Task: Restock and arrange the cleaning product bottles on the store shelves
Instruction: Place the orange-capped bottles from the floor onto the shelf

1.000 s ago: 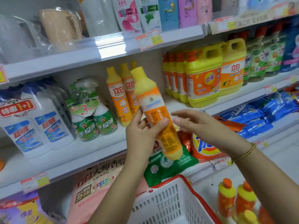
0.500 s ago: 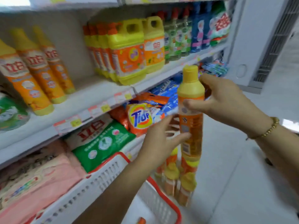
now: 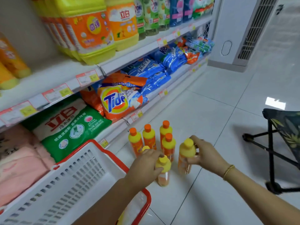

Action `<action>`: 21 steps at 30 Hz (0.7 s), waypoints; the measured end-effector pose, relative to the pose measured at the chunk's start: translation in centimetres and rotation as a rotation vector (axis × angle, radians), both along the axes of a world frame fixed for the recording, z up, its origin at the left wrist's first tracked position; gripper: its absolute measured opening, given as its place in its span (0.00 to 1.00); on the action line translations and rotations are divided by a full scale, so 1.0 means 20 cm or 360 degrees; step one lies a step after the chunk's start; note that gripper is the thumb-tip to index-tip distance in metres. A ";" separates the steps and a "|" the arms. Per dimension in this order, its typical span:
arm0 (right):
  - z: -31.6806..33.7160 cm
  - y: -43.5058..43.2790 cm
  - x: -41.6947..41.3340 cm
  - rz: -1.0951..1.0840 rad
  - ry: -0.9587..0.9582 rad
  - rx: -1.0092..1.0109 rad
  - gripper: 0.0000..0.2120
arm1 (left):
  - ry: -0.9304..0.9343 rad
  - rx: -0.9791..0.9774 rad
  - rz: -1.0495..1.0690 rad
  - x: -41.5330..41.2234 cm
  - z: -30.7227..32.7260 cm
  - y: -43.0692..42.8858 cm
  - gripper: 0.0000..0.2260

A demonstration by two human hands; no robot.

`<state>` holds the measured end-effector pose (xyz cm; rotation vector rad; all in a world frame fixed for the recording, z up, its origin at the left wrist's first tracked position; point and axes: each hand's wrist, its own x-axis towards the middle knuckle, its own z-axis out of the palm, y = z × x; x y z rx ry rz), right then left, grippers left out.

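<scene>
Several orange-and-yellow detergent bottles (image 3: pixel 149 138) stand on the white floor tiles below the shelves. My left hand (image 3: pixel 146 166) grips a yellow-capped bottle (image 3: pixel 163 169) near its shoulder; the bottle stands on the floor. My right hand (image 3: pixel 206 153) holds another yellow-capped bottle (image 3: pixel 185 153) by its neck, upright beside the group, its base at or just above the floor. Matching bottles (image 3: pixel 11 62) stand on the middle shelf (image 3: pixel 61 82) at far left, next to large yellow jugs (image 3: pixel 87 30).
A white basket with a red rim (image 3: pixel 78 181) sits at lower left, under my left forearm. Bags of washing powder (image 3: pixel 116 99) fill the lower shelf. A folding stool (image 3: pixel 280 143) stands at right. A white floor unit (image 3: pixel 240 30) stands at the aisle end.
The view dropped from the shelves to the floor. The bottle held up in both hands came down beside the floor group in my right hand; my left hand took hold of another bottle.
</scene>
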<state>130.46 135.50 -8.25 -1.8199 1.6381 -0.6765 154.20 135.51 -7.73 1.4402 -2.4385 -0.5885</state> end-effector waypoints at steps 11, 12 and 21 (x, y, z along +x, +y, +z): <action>-0.22 -0.02 0.04 0.0233 0.0012 0.0247 0.21 | 0.0078 -0.0129 0.0009 0.00 -0.06 -0.02 0.12; -0.23 -0.02 0.05 0.0224 0.0008 0.0257 0.21 | 0.0087 -0.0133 0.0007 0.00 -0.06 -0.02 0.12; 0.11 -0.19 0.17 0.0606 0.0969 0.0270 0.17 | 0.0374 -0.0180 0.0218 0.13 0.13 -0.11 0.04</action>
